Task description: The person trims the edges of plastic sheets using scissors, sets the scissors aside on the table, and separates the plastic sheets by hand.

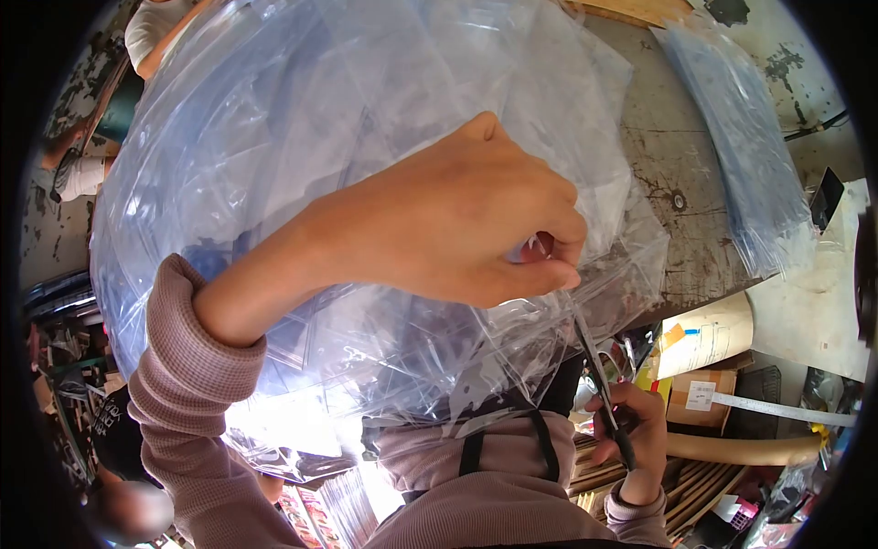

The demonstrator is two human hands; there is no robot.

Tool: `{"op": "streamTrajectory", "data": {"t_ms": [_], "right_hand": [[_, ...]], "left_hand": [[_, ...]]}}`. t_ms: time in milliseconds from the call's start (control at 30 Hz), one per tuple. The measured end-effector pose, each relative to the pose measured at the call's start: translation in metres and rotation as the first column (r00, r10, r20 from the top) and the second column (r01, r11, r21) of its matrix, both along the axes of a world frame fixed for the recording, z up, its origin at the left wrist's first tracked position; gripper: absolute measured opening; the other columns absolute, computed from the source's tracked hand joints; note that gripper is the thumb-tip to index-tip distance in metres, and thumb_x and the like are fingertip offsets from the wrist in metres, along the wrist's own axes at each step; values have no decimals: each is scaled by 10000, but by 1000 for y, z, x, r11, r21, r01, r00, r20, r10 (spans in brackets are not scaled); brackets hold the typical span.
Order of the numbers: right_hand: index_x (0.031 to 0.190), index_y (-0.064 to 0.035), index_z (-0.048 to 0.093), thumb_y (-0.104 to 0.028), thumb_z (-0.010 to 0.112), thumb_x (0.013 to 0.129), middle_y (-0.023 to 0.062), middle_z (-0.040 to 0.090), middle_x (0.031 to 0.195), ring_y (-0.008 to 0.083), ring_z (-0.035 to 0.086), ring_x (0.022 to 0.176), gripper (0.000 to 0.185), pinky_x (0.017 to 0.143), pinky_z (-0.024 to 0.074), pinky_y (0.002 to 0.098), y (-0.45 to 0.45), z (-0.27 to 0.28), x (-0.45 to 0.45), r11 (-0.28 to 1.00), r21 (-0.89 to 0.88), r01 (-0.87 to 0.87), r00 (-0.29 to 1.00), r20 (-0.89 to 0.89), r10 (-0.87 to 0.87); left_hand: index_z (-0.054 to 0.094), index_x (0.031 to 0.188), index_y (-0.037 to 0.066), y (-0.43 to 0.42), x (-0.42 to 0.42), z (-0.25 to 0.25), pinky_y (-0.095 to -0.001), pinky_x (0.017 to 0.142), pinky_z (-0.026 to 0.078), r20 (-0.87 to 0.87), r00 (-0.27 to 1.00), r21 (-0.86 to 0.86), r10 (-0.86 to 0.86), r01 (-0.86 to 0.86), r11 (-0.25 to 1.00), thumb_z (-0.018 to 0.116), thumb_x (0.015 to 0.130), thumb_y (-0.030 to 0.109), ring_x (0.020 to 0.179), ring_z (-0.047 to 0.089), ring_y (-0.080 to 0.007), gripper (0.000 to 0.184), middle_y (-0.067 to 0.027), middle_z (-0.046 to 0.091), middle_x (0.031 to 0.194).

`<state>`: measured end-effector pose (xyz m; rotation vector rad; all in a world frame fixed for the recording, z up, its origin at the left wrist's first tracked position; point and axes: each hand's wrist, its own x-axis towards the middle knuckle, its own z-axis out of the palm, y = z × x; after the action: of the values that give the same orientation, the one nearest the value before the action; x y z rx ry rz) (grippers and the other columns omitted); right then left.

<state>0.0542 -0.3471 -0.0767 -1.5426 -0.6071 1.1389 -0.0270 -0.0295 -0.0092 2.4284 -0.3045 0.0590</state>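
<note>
My left hand [457,220] is closed over a big heap of clear plastic film [302,82], thumb and fingers pinching a fold of it. The film is crumpled and shiny, spread over the table and hanging down in front of my body. Lower right, my right hand [637,421] is wrapped around the dark handles of scissors [594,366]. Their long metal blades point up toward the pinched film, just below my left fingertips. Whether the blades touch the film I cannot tell.
A worn table [681,220] shows on the right, with a stack of flat plastic sheets [741,146] on it. Beyond its edge are a cardboard box [700,400], a brown tube [741,449] and a pale roll [709,334]. Other people are at the left, one in a white sleeve [151,32].
</note>
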Motion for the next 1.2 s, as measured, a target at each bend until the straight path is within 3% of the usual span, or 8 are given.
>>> {"op": "streamTrajectory", "data": {"t_ms": [300,467,700,1200], "right_hand": [[922,47,599,-316,887,479,29,599,715,49,522,566,641,494,404,173,1,-2,5,997,-10,-78,996,48,79],[919,49,595,-314,891,474,39,599,724,50,526,579,646,512,423,171,6,2,-1,998,13,54,997,-48,-54],[943,49,583,-315,899,471,47,609,741,55,531,583,675,523,434,175,2,1,1,998,-3,65,997,-43,-65],[962,58,569,-330,881,473,74,624,772,71,534,576,698,517,432,181,3,-2,7,994,17,-112,992,64,111]], "left_hand": [[626,742,144,-1,1,1,-303,703,250,-46,999,10,9,-9,1000,644,831,226,623,464,-88,123,62,512,673],[634,752,148,0,1,0,-307,706,248,-45,999,27,-3,4,1000,641,832,225,627,464,-85,112,64,518,678],[656,761,153,0,1,1,-305,704,246,-61,998,16,7,-6,1000,646,839,244,621,457,-80,120,70,527,679],[675,772,153,1,-1,-1,-305,697,245,-59,998,30,2,0,1000,651,842,262,625,455,-78,132,67,530,672]]}}
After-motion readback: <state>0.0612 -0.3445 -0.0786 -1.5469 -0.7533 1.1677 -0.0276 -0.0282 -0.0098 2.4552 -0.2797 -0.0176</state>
